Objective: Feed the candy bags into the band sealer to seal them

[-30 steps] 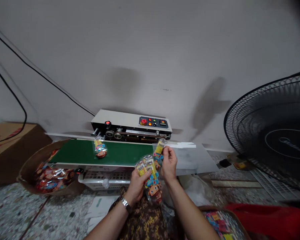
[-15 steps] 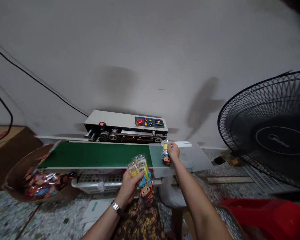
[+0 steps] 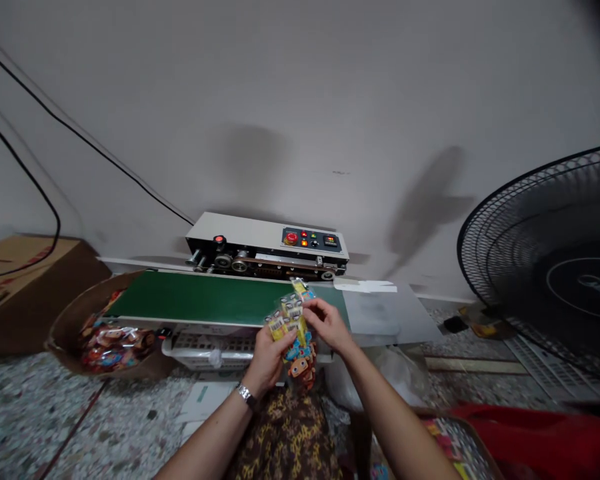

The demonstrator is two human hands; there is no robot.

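My left hand (image 3: 267,357) is closed round a fanned bunch of clear packets (image 3: 299,367), each holding a brown-headed cartoon figure in blue under a yellow barcoded card. The thumb lies across the cards. My right hand (image 3: 330,327) is at the bunch's upper right, thumb and forefinger pinching the edge of a packet there. Just beyond the bunch, another packet (image 3: 301,288) lies by the front of the band sealing machine (image 3: 265,240), partly hidden by the bunch. The green conveyor belt (image 3: 190,297) runs along the machine's near side.
A floor fan (image 3: 545,267) stands at right, with a red object (image 3: 540,433) below it. A carton of packets (image 3: 63,333) is at left, beside a closed cardboard box (image 3: 35,287). A white basket (image 3: 205,357) sits under the belt; a pale sheet (image 3: 395,310) extends its right end.
My right hand has let go of the packet by the sealer and come back left to the bunch. That packet has moved left along the machine. The view has shifted slightly.
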